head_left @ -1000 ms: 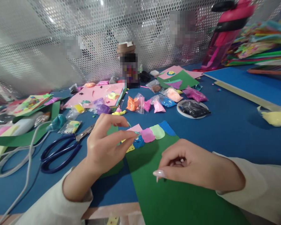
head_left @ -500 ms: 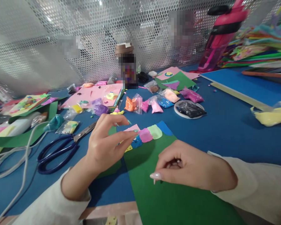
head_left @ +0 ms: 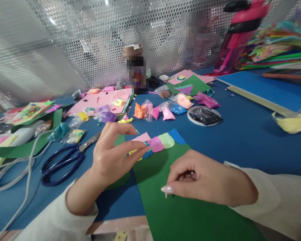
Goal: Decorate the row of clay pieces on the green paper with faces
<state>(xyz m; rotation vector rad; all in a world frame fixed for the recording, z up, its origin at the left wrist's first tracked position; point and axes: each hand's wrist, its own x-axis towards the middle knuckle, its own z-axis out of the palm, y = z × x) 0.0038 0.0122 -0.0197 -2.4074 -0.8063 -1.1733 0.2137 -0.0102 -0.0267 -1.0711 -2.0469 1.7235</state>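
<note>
My left hand (head_left: 115,157) is over the top of a green paper sheet (head_left: 190,217), thumb and a finger nearly together by the dotted blue clay patch (head_left: 147,154). Whatever is between those fingertips is too small to make out. Beside them on the sheet are flat patches of pink clay (head_left: 156,144), pale green clay (head_left: 166,140) and dotted yellow clay (head_left: 135,153). My right hand (head_left: 198,180) hovers over the sheet's middle with its fingers curled and thumb pressed to the index finger. What it pinches, if anything, is hidden.
Blue-handled scissors (head_left: 62,164) and a white cable (head_left: 27,177) are at left. Bagged clay, such as an orange packet (head_left: 139,111) and a black one on a round lid (head_left: 204,115), spreads across the back. A cup (head_left: 132,51) and pink bottle (head_left: 237,40) stand near the mesh panel (head_left: 102,43).
The left fingertips have shifted slightly over the blue patch. My right hand keeps its pinch almost in the same place. The view has moved a little.
</note>
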